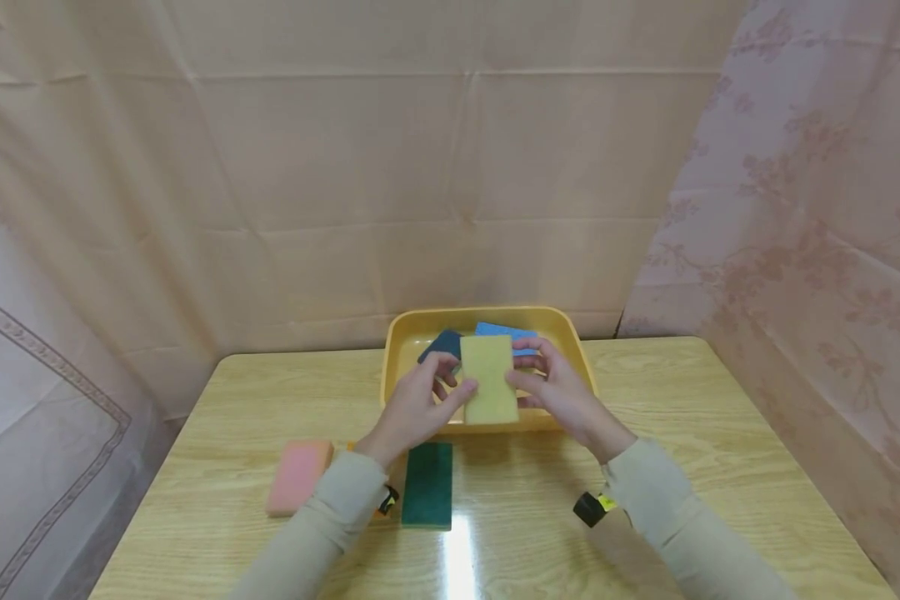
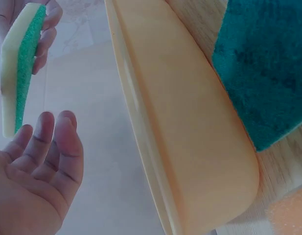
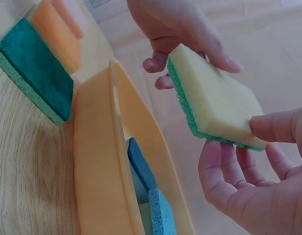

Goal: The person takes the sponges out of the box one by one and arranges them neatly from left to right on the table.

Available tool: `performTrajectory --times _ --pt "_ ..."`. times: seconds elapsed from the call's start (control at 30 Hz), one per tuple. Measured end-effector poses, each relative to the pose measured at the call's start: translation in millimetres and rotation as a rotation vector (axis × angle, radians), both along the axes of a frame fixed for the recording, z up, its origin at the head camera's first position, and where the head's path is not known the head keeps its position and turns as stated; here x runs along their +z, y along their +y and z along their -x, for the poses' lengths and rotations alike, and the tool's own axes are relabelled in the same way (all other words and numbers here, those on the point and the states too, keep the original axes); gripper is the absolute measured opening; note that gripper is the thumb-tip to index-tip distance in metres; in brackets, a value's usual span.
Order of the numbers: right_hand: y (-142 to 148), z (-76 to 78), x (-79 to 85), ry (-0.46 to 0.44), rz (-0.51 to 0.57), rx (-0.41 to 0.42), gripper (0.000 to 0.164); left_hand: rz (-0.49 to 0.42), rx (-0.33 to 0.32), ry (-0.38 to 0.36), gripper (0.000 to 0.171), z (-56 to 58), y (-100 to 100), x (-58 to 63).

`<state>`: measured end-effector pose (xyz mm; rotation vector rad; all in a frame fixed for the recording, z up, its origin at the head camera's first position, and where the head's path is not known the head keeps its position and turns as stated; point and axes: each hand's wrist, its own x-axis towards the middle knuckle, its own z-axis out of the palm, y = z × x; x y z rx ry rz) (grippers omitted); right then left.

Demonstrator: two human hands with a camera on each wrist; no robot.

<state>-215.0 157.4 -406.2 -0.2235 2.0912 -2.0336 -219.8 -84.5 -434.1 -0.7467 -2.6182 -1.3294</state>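
Observation:
A yellow sponge [image 1: 489, 380] with a green scouring side [image 2: 30, 63] is held up over the yellow tub [image 1: 487, 428]. My right hand [image 1: 562, 396] pinches its right edge; in the right wrist view the thumb lies on the yellow face and the fingers are under the green side. My left hand [image 1: 423, 400] is at the opposite edge, thumb beside the yellow face, fingers loosely bent and apart from the green side in the left wrist view. Inside the tub lie a dark blue sponge [image 3: 141, 164] and a light blue sponge [image 3: 161, 213].
On the wooden table [image 1: 517, 517], a dark green sponge [image 1: 427, 486] lies in front of the tub. Left of it are an orange sponge [image 3: 57, 34], mostly behind my left wrist in the head view, and a pink sponge [image 1: 300, 477]. Curtains [image 1: 450, 167] hang behind the table.

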Motion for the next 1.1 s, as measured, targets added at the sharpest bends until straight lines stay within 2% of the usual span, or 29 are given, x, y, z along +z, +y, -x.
performTrajectory --times 0.1,0.27,0.47,0.73,0.9,1.1 --pt "-1 -1.4 0.9 0.009 -0.015 0.004 0.049 0.014 -0.001 -0.002 0.043 -1.8 -1 -1.2" --pt "-2 -4.0 1.0 0.021 -0.023 0.009 0.049 0.049 -0.040 0.017 0.034 -5.0 -3 -1.9" --pt "-3 -9.0 0.6 0.046 -0.034 0.030 0.050 0.027 -0.076 0.011 0.029 -11.0 -5 -2.5" --pt "5 -15.1 -6.1 0.112 -0.175 0.078 0.056 -0.056 -0.045 -0.052 0.029 -20.8 -9 -3.3" --pt "8 -21.6 -10.1 0.095 -0.278 0.120 0.057 -0.083 -0.030 -0.082 0.030 -26.9 -10 -5.5" --pt "7 -27.5 -11.6 0.079 -0.299 0.147 0.057 -0.088 -0.014 -0.085 0.028 -29.9 -11 -13.2"
